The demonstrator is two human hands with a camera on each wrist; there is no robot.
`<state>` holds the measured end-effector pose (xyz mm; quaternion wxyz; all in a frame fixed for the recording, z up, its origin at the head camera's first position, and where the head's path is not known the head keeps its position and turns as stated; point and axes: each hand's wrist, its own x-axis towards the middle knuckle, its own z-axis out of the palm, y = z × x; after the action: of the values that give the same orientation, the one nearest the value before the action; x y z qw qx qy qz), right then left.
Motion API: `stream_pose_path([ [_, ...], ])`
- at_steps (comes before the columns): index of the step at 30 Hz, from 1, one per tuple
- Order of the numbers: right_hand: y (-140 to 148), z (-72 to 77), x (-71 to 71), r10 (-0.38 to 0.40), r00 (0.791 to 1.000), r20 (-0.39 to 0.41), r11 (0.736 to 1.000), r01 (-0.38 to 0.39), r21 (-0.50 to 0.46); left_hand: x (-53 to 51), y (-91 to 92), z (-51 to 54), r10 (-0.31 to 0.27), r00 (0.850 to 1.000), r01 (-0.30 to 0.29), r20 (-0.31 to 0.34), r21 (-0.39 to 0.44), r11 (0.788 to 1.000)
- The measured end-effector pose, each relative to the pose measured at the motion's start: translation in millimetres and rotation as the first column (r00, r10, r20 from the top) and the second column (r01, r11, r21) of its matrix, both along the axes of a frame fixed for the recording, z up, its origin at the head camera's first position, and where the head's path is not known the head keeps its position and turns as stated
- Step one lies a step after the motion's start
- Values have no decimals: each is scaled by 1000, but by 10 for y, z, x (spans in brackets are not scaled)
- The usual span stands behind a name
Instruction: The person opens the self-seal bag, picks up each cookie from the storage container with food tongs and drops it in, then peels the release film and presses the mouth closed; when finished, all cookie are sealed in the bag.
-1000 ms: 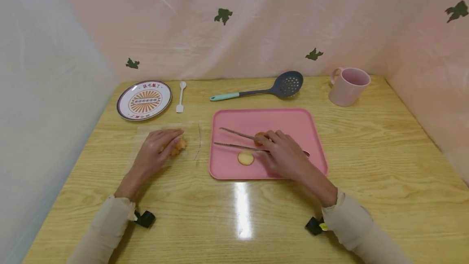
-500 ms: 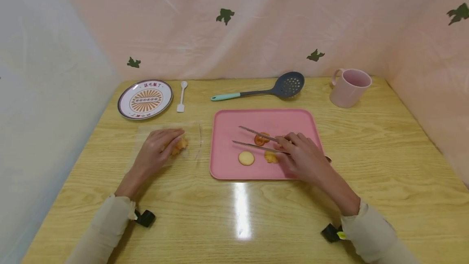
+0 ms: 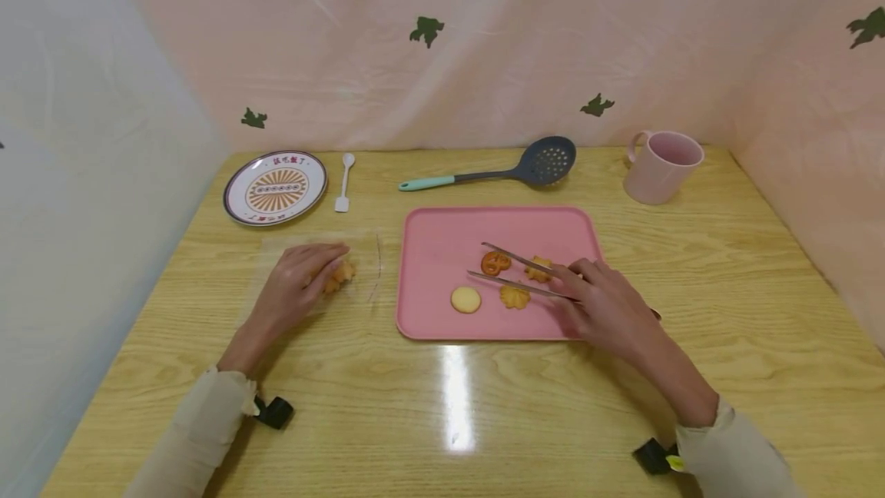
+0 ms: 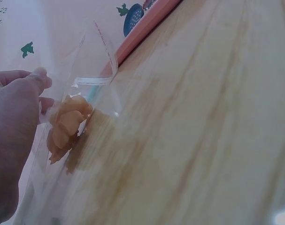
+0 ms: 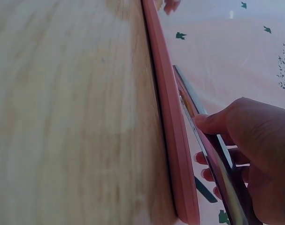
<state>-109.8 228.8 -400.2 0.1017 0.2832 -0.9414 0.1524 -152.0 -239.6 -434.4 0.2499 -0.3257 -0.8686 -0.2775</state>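
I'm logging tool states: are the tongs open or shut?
Open: the tongs show their two tips apart in the head view.

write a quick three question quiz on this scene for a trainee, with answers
1. Multiple choice: what does the right hand hold?
a) a skimmer
b) metal tongs
c) a pink mug

2. True or false: the clear bag at the left hand has cookies in it.

3. Count: how many cookies show on the pink tray in the head view?

Key:
1. b
2. True
3. Four: one round cookie, one pretzel-shaped cookie and two flower-shaped cookies.
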Motion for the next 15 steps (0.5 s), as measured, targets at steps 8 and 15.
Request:
stream_pose_path([
  [8, 107, -3, 55, 23, 999, -43, 1000, -24, -12, -7, 0, -13, -7, 1000, 7, -5, 4, 1000],
  [15, 136, 18, 85, -6, 1000, -16, 1000, 6, -5, -4, 4, -7, -6, 1000, 6, -2, 6, 1000],
])
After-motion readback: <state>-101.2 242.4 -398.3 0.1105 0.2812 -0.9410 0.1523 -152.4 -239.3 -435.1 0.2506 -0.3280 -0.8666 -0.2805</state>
